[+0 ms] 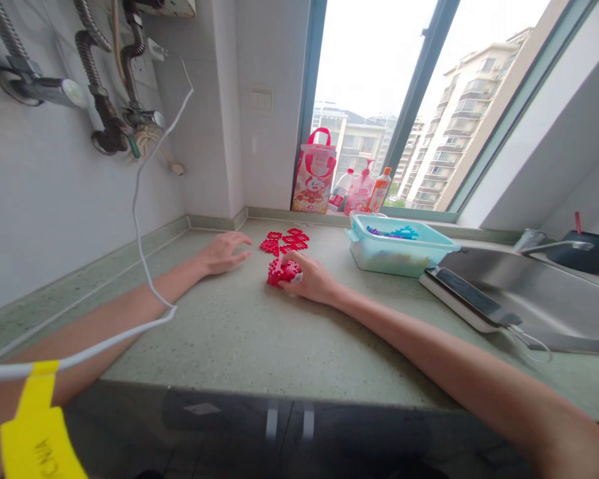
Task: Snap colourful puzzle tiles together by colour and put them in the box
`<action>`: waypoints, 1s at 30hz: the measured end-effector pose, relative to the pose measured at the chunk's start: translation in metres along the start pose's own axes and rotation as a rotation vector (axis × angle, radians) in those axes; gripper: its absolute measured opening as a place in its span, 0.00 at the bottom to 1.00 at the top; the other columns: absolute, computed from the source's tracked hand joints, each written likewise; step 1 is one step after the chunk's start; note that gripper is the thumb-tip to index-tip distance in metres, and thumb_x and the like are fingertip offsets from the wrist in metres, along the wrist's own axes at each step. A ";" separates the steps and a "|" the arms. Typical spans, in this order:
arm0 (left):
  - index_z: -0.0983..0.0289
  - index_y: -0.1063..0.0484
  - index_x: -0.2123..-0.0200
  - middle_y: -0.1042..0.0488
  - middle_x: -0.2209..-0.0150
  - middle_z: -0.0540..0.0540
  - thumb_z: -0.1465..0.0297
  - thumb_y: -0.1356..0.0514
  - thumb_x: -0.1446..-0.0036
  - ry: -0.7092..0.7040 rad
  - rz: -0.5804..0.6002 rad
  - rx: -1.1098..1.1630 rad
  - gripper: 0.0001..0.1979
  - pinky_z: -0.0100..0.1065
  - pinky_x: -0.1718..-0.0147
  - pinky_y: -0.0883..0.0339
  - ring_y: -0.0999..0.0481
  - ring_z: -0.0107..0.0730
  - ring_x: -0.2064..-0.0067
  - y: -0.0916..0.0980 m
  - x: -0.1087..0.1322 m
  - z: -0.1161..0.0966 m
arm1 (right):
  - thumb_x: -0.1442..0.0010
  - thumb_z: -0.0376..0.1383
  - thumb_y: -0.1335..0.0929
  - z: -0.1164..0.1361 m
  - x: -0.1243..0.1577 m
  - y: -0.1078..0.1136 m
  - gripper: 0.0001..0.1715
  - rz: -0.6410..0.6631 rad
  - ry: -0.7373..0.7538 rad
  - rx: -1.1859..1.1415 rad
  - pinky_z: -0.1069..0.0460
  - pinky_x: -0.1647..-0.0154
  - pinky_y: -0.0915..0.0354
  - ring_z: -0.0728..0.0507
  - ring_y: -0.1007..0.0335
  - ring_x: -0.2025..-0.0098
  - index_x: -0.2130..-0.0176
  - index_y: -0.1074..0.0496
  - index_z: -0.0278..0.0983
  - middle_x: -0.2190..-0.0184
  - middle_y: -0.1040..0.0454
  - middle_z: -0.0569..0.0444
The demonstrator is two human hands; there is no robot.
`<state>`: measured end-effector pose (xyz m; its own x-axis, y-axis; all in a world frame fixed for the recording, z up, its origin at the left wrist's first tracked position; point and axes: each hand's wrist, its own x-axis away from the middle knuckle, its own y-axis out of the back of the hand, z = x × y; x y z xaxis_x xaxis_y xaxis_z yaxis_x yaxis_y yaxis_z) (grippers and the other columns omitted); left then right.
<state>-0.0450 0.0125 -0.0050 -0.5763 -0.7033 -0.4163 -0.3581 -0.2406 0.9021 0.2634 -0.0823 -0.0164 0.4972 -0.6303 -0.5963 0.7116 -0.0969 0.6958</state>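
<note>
My right hand (312, 279) has its fingers wrapped round a cluster of red interlocking plastic pieces (281, 271), resting low at the countertop. Just behind it lie several flat red snowflake-like pieces (285, 241) on the stone surface. My left hand (225, 253) is over the counter to the left of the red pieces, fingers apart, with nothing in it. The fingertips of that hand stop short of the pieces. Part of the held cluster is hidden by my right fingers.
A pale turquoise tub (404, 256) with blue and purple pieces stands right of my right hand. Beyond it are a phone on a white block (472, 299) and a steel sink (569, 299). A white cable (142, 219) hangs across my left forearm. Bottles (360, 193) line the windowsill.
</note>
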 end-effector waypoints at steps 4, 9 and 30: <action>0.60 0.27 0.38 0.28 0.34 0.59 0.51 0.57 0.29 0.194 0.042 -0.018 0.31 0.52 0.30 0.47 0.35 0.49 0.31 -0.011 -0.001 0.019 | 0.40 0.42 0.25 0.002 -0.003 0.000 0.21 0.119 0.003 0.092 0.48 0.52 0.35 0.41 0.27 0.56 0.50 0.30 0.41 0.59 0.22 0.51; 0.60 0.28 0.36 0.29 0.33 0.59 0.50 0.58 0.29 0.270 0.042 0.061 0.33 0.51 0.31 0.44 0.34 0.50 0.31 -0.013 -0.003 0.017 | 0.42 0.45 0.24 0.003 -0.006 0.000 0.24 0.125 -0.003 0.180 0.49 0.57 0.35 0.41 0.27 0.59 0.50 0.30 0.41 0.62 0.22 0.52; 0.57 0.55 0.22 0.58 0.23 0.71 0.28 0.61 0.42 0.598 0.244 -0.099 0.56 0.83 0.38 0.64 0.58 0.79 0.25 -0.024 -0.032 0.009 | 0.36 0.51 0.32 -0.101 0.057 0.227 0.27 -0.629 -0.364 0.809 0.46 0.59 0.31 0.33 0.21 0.57 0.45 0.27 0.39 0.56 0.17 0.43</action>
<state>-0.0246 0.0469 -0.0142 -0.1141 -0.9895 -0.0889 -0.1829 -0.0670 0.9808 0.5041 -0.0622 0.0672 -0.1134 -0.4681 -0.8764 0.1835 -0.8768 0.4445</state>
